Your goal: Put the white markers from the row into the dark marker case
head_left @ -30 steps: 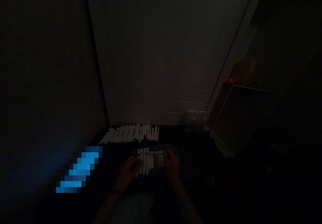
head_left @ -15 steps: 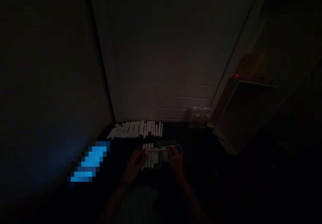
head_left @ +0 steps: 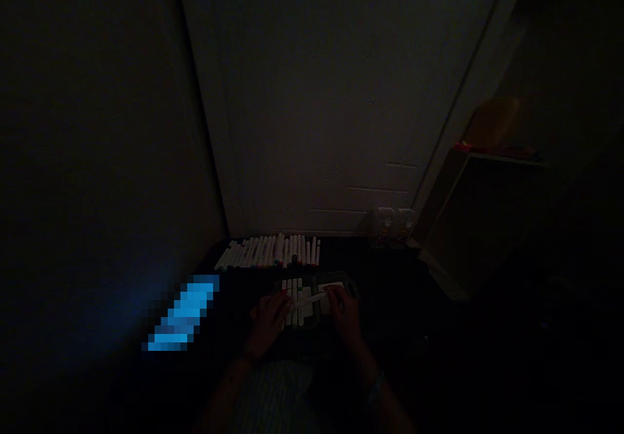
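Observation:
The scene is very dark. A white marker (head_left: 312, 298) is held slantwise between my two hands, above an open clear case. My right hand (head_left: 345, 310) is closed, pinching the marker's right end near a reddish tip. At its other end, the curled fingers of my left hand (head_left: 273, 314) close around the tip, partly hiding it. Several white markers (head_left: 294, 310) lie side by side in the left half of the case (head_left: 351, 286), just by my left fingertips. Pale paper or card (head_left: 324, 305) shows in the right half.
Behind the case, a long row of white markers (head_left: 268, 252) with coloured ends lies along the wall. Two clear packages (head_left: 392, 227) stand at the back right, beside a shelf unit (head_left: 455, 206). A blurred bright blue screen (head_left: 182, 314) glows at the left.
The marker between my hands has tilted, its left end now lower. My left fingers have moved over the markers in the case. The whole view has shifted slightly.

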A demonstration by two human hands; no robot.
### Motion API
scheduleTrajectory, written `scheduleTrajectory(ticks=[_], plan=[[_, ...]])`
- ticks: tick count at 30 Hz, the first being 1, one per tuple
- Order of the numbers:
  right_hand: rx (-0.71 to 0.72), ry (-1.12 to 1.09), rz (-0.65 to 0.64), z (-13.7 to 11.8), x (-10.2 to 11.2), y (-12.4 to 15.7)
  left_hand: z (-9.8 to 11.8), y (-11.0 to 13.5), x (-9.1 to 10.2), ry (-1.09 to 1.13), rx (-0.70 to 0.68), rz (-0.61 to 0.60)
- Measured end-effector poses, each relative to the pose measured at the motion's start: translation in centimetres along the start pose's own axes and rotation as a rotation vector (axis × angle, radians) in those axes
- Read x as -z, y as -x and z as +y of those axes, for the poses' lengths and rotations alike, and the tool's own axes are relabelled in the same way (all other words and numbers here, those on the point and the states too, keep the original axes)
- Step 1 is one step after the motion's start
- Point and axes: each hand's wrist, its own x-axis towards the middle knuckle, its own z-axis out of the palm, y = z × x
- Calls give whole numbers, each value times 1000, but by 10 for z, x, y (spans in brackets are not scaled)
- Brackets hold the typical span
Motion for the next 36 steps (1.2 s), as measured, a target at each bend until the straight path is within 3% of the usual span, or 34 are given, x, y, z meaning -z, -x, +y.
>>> scheduleTrajectory(ticks=[7, 11, 15, 16, 18, 22, 26, 30, 36], plan=[[62, 100, -40, 9, -4, 3, -10, -3, 1, 88, 111, 29], [36, 53, 15, 9, -3, 5, -8, -3, 1, 87, 115, 8], [-145, -73, 314, 19, 20, -12, -3, -4, 5, 53, 107, 54], [-180, -89, 421, 22, 29, -21, -1, -4, 6, 50, 104, 68], [-188, -97, 512, 27, 45, -45, 2, -5, 9, 45, 94, 81], [-118, 75, 368, 27, 54, -100, 3, -7, 10, 50, 63, 94], [-159, 496, 173, 23, 35, -131, 0, -8, 11, 71, 32, 94], [-94, 777, -32, 26, 12, -133, -2, -8, 12, 91, 35, 88], [-5, 968, -311, 37, -9, -128, -3, -8, 12, 119, 50, 68]])
